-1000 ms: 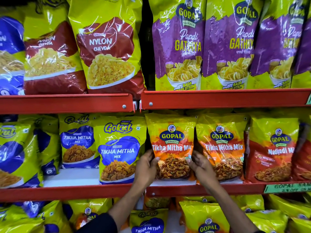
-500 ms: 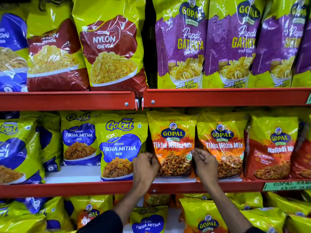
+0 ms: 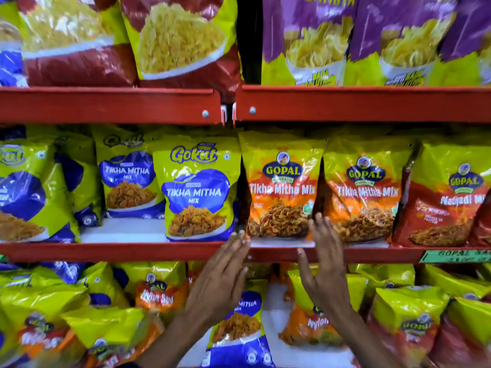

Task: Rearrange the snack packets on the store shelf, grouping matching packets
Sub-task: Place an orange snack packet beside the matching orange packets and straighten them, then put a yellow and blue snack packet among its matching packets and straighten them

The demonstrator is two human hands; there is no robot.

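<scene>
An orange Gopal Tikha Mitha Mix packet [image 3: 281,187] stands upright on the middle red shelf [image 3: 106,251], beside a matching orange packet [image 3: 364,189]. My left hand [image 3: 220,280] hangs flat and open in front of the shelf lip, just below the packet's lower left corner. My right hand [image 3: 324,264] is open too, fingertips near the packet's lower right corner, palm facing left. Neither hand holds anything. A yellow and blue Gokul Tikha Mitha Mix packet [image 3: 198,189] stands left of the orange one.
A red Gopal Nadiyadi Mix packet [image 3: 449,195] stands at the right. More Gokul packets [image 3: 127,179] fill the left of the middle shelf. Large Nylon Chevda bags [image 3: 180,38] and purple Gathiya bags [image 3: 313,41] sit above. Mixed packets crowd the lower shelf [image 3: 239,322].
Both hands have let go of the orange Tikha Mitha Mix packet, opened and dropped back below the shelf lip. The view has moved closer and tilted down.
</scene>
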